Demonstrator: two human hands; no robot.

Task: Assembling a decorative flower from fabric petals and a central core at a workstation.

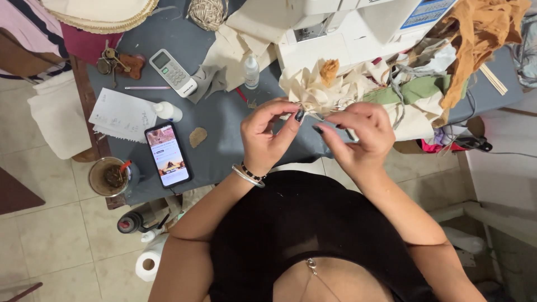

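A worktop covered in grey cloth fills the far middle of the scene. Under it lies a floor of pale beige tiles with thin dark joints, evenly lit. At the near right stands a white frame. A dark brown mat lies at the left edge.

A phone, remote control and possibly keys lie nearby.

Matt grey cloth covers the table — glossy glass phone, smooth white plastic remote, rough cream cloth scraps.
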